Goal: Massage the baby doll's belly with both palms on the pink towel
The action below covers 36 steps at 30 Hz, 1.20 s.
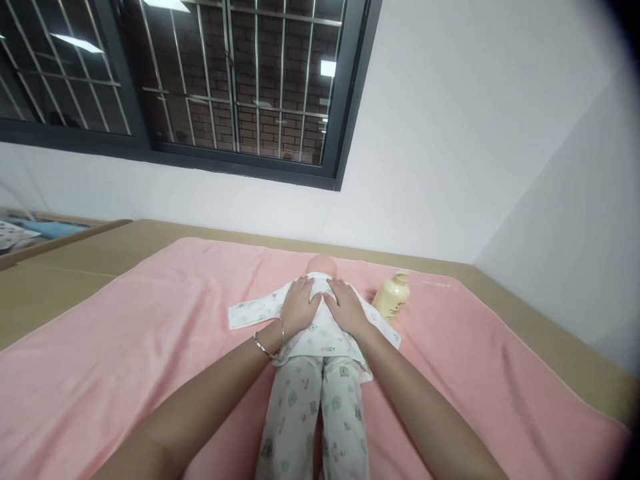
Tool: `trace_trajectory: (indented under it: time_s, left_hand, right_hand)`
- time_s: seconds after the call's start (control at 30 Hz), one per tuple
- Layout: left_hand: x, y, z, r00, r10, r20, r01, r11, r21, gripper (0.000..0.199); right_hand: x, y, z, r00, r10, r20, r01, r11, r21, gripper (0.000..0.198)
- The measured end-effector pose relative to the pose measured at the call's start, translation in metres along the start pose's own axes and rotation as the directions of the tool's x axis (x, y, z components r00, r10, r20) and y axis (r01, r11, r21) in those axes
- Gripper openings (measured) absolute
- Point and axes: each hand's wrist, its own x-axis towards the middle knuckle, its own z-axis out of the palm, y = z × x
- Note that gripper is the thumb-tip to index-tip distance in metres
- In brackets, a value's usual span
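Note:
A baby doll (323, 265) lies stretched out on a pink blanket (165, 320), its head toward the wall. It wears a white printed top (320, 337) with long sleeves and matching printed trousers (299, 407). Flat on the left part of the top's chest rests my left hand (299, 307), fingers extended, a bracelet at the wrist. My right hand (347, 308) lies flat on the right part of the chest, the two thumbs almost meeting. Neither hand grips anything. Just right of the doll, a cream pump bottle (393, 295) leans on the blanket near one sleeve.
The blanket covers a tan padded surface (75, 283) that borders a white wall (425, 133). Above is a dark-framed window (337, 180) with metal bars. At the far left, folded blue and white cloths (50, 230) lie beyond a raised edge.

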Motion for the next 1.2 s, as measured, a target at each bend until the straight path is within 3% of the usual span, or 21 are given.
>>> trace_trajectory:
  time_s: [1.2]
  left_hand:
    - [0.0007,0.0000,-0.0005,0.998,0.039,-0.040,-0.040,0.999,-0.031,0.045]
  right_hand:
    - [-0.0017,-0.0006,-0.0030,0.997,-0.062,-0.044,0.059,0.997,-0.057,0.048]
